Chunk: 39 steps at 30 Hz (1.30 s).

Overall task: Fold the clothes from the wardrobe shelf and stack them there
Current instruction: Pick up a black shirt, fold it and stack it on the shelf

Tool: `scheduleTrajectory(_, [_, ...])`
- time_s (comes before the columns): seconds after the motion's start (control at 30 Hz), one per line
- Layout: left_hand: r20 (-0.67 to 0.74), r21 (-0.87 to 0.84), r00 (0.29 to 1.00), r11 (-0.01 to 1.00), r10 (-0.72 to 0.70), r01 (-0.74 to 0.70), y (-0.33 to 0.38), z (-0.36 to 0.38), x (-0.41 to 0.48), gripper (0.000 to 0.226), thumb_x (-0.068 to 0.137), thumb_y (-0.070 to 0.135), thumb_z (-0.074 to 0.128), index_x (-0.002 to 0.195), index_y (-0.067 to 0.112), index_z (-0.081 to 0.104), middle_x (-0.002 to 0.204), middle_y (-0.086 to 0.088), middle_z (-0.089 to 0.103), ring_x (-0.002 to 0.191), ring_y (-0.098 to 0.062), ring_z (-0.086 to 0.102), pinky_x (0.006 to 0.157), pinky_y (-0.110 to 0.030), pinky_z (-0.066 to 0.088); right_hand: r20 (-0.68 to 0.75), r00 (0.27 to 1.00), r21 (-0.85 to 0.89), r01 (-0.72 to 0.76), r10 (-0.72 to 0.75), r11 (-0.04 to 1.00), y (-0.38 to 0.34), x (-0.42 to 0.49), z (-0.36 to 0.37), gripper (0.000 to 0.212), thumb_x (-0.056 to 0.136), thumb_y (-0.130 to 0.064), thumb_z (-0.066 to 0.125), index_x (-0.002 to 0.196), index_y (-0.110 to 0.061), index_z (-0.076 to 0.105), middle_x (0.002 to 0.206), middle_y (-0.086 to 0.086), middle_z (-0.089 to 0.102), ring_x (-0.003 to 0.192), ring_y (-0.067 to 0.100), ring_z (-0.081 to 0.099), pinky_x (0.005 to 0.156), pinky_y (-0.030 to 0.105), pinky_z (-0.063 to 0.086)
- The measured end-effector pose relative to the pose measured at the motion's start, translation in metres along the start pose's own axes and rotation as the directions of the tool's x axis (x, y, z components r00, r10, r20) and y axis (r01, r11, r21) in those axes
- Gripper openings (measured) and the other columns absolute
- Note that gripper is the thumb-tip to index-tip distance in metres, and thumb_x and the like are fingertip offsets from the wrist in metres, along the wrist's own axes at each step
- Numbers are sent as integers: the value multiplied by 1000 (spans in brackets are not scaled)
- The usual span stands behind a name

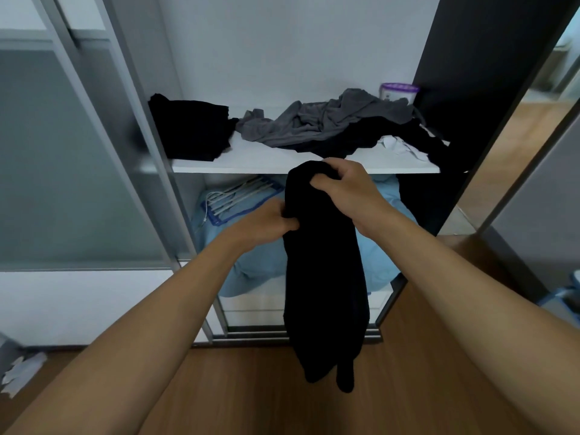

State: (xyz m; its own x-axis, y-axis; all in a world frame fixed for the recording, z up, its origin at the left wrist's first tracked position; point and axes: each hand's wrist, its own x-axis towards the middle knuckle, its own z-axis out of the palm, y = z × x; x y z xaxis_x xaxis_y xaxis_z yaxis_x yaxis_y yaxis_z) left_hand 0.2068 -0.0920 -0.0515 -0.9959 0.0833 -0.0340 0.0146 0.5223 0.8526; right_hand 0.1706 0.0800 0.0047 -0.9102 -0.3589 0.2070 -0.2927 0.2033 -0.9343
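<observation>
A long black garment (324, 277) hangs down in front of the wardrobe, below the white shelf (266, 160). My right hand (345, 189) grips its top end just under the shelf's front edge. My left hand (266, 221) pinches its left edge a little lower. On the shelf, a folded black stack (191, 130) lies at the left. A crumpled grey garment (320, 120) sprawls across the middle, with a loose black garment (370, 133) and a white piece (401, 147) to its right.
A purple-lidded tub (398, 92) stands at the shelf's back right corner. Below the shelf lies light blue bedding (260, 265) with white hangers (235, 196) on it. A sliding door frame (135, 120) stands left, a dark wardrobe panel (470, 89) right, wooden floor (251, 387) underneath.
</observation>
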Motion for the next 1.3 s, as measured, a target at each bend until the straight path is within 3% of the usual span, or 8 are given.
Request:
scheduleTrajectory(0.2, [-97, 109, 995, 994, -10, 21, -26, -10, 5, 42, 92, -1, 51, 59, 21, 36, 40, 17, 40, 37, 3, 38, 41, -12, 24, 3, 999, 199, -48, 49, 979, 7, -7, -22, 14, 87, -4, 65, 93, -14, 72, 86, 3, 71, 81, 16, 68, 79, 31, 55])
scheduleTrajectory(0.4, [14, -223, 999, 974, -48, 50, -20, -8, 1, 18, 84, 15, 57, 86, -2, 62, 71, -2, 58, 62, -12, 56, 57, -28, 37, 78, 996, 54, 29, -33, 998, 7, -8, -28, 22, 86, -1, 63, 92, -20, 73, 87, -4, 72, 84, 11, 69, 78, 25, 56])
scheduleTrajectory(0.53, [102, -180, 994, 984, 29, -10, -2, -3, 2, 6, 86, 36, 68, 84, 39, 73, 82, 16, 71, 81, -3, 68, 70, -14, 49, 71, 993, -112, 99, -92, 989, 8, -5, -19, 19, 84, -1, 65, 94, -15, 73, 83, -10, 71, 78, -2, 65, 74, 15, 52])
scheduleTrajectory(0.67, [-36, 7, 999, 1000, -7, 7, -12, -1, 6, 34, 93, 15, 61, 62, 25, 51, 52, 20, 51, 51, 4, 49, 51, -15, 34, 83, 986, -170, 156, -144, 973, 14, -6, -10, 17, 81, -2, 67, 88, -16, 74, 80, -11, 71, 73, -4, 65, 68, 11, 49])
scheduleTrajectory(0.87, [-252, -69, 948, 981, -195, 184, -51, -22, -7, 25, 100, 21, 60, 77, 12, 63, 60, 5, 54, 52, -8, 48, 49, -17, 34, -73, 972, -212, 204, -224, 956, 24, 1, -26, 21, 80, -3, 68, 81, -24, 72, 78, -19, 69, 75, -7, 64, 71, 9, 48])
scheduleTrajectory(1.0, [-412, -243, 870, 953, -270, 180, -55, -38, -13, 21, 98, 11, 58, 85, 18, 73, 59, 12, 69, 51, -2, 63, 50, -12, 45, 173, 985, -485, 67, 20, 872, 46, 1, -44, 13, 85, -20, 72, 73, -20, 70, 71, -6, 68, 67, 8, 64, 65, 30, 49])
scheduleTrajectory(1.1, [-494, -167, 838, 972, -230, 168, -47, -40, -6, 18, 93, 14, 63, 87, 0, 73, 72, -5, 68, 66, -17, 63, 60, -25, 45, 397, 839, -637, -41, 373, 770, 67, -11, -39, 29, 84, -35, 75, 61, -22, 62, 56, -16, 59, 51, -2, 55, 50, 12, 37])
scheduleTrajectory(1.3, [-460, -156, 867, 979, -191, 133, -39, -32, 0, 26, 88, 25, 69, 89, 0, 73, 76, -15, 72, 63, -19, 64, 62, -30, 48, 294, 936, -133, -158, 191, 978, 88, -28, -8, 30, 91, -32, 70, 70, -11, 68, 61, -7, 58, 57, 6, 54, 53, 19, 38])
